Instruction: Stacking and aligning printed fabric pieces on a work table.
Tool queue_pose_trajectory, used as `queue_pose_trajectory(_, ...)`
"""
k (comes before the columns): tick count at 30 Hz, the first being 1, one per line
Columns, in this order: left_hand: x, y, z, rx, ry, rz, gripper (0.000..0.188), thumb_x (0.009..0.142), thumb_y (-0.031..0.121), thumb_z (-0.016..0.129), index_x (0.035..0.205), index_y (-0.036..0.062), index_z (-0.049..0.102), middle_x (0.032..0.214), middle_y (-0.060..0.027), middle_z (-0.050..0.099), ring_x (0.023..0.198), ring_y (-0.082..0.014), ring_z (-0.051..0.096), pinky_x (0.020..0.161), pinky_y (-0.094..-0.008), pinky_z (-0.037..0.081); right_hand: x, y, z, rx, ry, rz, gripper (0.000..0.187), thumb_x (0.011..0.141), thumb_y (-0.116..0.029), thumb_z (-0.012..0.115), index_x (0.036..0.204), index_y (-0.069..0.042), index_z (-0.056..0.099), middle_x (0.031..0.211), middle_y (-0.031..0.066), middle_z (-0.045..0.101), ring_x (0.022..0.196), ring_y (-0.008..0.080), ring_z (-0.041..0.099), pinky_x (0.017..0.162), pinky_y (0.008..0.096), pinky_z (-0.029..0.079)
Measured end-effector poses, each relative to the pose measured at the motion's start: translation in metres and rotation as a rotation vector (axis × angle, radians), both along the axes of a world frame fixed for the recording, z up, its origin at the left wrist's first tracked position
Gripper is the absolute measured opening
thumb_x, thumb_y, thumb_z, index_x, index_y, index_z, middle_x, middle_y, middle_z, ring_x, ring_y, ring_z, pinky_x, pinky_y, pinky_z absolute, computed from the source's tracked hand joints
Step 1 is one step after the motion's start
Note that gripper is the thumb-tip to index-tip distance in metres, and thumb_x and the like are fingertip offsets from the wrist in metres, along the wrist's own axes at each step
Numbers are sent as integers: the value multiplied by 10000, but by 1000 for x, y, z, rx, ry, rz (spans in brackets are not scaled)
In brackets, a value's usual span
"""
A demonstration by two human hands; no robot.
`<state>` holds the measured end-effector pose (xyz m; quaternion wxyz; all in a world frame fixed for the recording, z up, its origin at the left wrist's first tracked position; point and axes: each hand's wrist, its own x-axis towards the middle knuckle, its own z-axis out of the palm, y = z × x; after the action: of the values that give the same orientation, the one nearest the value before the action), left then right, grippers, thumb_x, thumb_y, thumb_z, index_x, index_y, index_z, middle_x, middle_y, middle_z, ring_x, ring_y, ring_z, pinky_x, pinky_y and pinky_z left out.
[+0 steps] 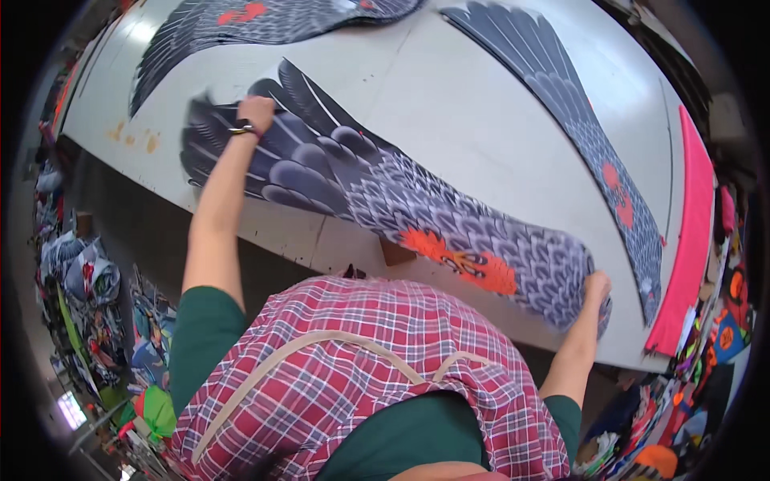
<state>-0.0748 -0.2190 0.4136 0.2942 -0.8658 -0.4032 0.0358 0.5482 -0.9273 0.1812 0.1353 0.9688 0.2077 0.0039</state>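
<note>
A long grey fabric piece [377, 192] printed with feathers and orange-red patches lies across the white table [473, 128], stretched from left to right. My left hand [255, 111] presses on its dark wing-tip end, fingers closed over the cloth; a band sits on that wrist. My right hand [597, 285] grips the other end of the same piece at the table's near edge. A red plaid apron with tan straps covers my front in the lower part of the view.
Two more feather-printed fabric pieces lie on the table, one at the top left [241, 24] and one along the right [577, 120]. A pink strip [690, 240] runs along the right edge. Piles of colourful fabric sit on the floor at left [88, 297] and lower right [690, 385].
</note>
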Motion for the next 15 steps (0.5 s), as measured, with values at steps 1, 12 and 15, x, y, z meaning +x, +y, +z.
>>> queue_pose_trajectory(1, 28, -7, -14, -3, -10, -56, 185, 799, 109, 541, 796, 123, 725, 797, -148, 689, 783, -313, 680, 649, -434, 536, 6, -16, -20, -36, -80, 35, 201, 816, -186, 572, 916, -67, 700, 977, 194, 686, 915, 352, 666, 749, 464, 536)
queue_pose_trajectory(12, -166, -155, -140, 441, -1279, 637, 464, 768, 108, 715, 1199, 45, 555, 1248, -203, 543, 1215, -383, 474, 1058, -455, 366, -66, -126, -131, 1097, -556, 64, 492, 797, -263, 699, 1238, -67, 604, 1193, 168, 615, 1080, 368, 598, 964, 428, 465)
queue_pose_trajectory(15, -223, -163, -205, -309, -3053, 661, 339, 875, 167, 685, 1164, 31, 572, 1194, -178, 600, 1146, -345, 564, 1008, -424, 451, -34, -96, -121, 1356, -267, -9, 526, 810, -271, 686, 1274, -55, 562, 1236, 160, 588, 1115, 358, 574, 995, 426, 436)
